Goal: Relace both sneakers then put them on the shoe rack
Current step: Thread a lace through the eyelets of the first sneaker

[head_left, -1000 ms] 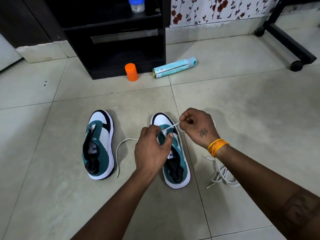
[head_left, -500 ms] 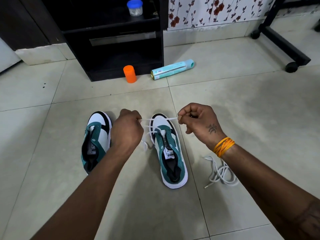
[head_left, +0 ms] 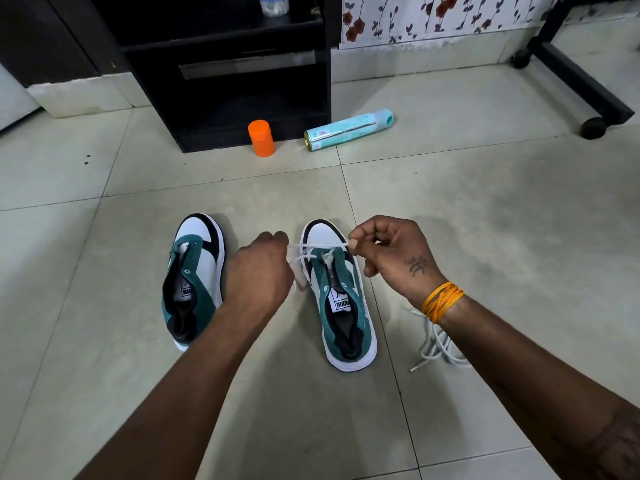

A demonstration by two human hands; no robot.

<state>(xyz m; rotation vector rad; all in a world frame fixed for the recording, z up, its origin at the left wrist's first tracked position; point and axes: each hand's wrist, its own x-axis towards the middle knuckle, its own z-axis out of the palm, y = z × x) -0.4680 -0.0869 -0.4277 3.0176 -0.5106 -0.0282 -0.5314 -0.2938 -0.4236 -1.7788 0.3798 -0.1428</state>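
Observation:
Two green, white and black sneakers stand side by side on the tiled floor, toes pointing away. The left sneaker (head_left: 194, 282) has no lace and my forearm covers its heel side. The right sneaker (head_left: 341, 299) has a white lace (head_left: 318, 247) through its front eyelets. My left hand (head_left: 258, 275) grips one end of that lace between the shoes. My right hand (head_left: 388, 256) pinches the other end just right of the toe. The lace runs taut between both hands. A second loose white lace (head_left: 436, 344) lies on the floor under my right wrist.
A black shelf unit (head_left: 228, 67) stands against the far wall, a clear jar (head_left: 273, 3) on it. An orange cap (head_left: 261, 137) and a lying teal spray can (head_left: 348, 130) sit before it. A wheeled black frame leg (head_left: 585, 81) is at the far right.
My left hand left the tongue, took the lace end and pulled it out to the left, while my right hand drew its end to the right. The lace is now stretched across the toe.

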